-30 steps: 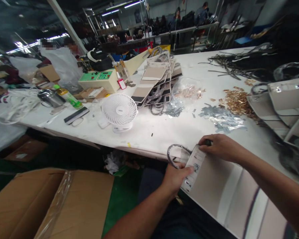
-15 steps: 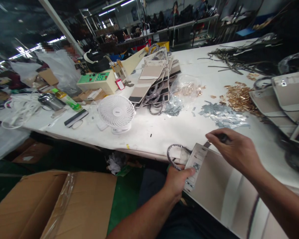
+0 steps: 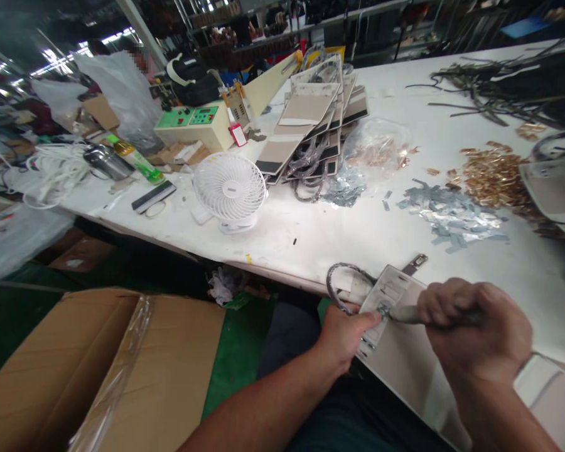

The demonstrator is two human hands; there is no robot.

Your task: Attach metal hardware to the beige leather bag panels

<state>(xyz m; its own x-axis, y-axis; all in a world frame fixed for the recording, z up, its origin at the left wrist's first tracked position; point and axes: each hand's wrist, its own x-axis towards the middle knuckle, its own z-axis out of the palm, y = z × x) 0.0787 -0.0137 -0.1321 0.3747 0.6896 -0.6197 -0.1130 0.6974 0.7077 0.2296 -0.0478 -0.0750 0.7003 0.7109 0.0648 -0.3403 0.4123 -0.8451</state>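
Observation:
My left hand (image 3: 341,339) grips the edge of a beige bag panel (image 3: 405,342), its thumb pressed on the pale top strip beside a small metal fitting (image 3: 383,310). A dark braided handle (image 3: 343,269) loops from that end of the panel. My right hand (image 3: 475,326) is closed around a hand tool (image 3: 407,314) with a grey, tapering front part. Its tip meets the panel at the fitting, close to my left thumb; motion blur hides its exact kind. A dark strap with a metal end (image 3: 417,263) sticks out past the panel's upper edge.
Grey metal strips (image 3: 456,216) and gold-coloured metal pieces (image 3: 492,176) lie in piles beyond my right hand. A white fan (image 3: 230,188) stands on the table, with stacked bag panels (image 3: 306,119) behind it. A cardboard box (image 3: 169,370) is at lower left.
My right hand has moved from the strap at the panel's upper edge down to the fitting, its tool now pointing there. My left hand keeps its hold. The camera view has shifted.

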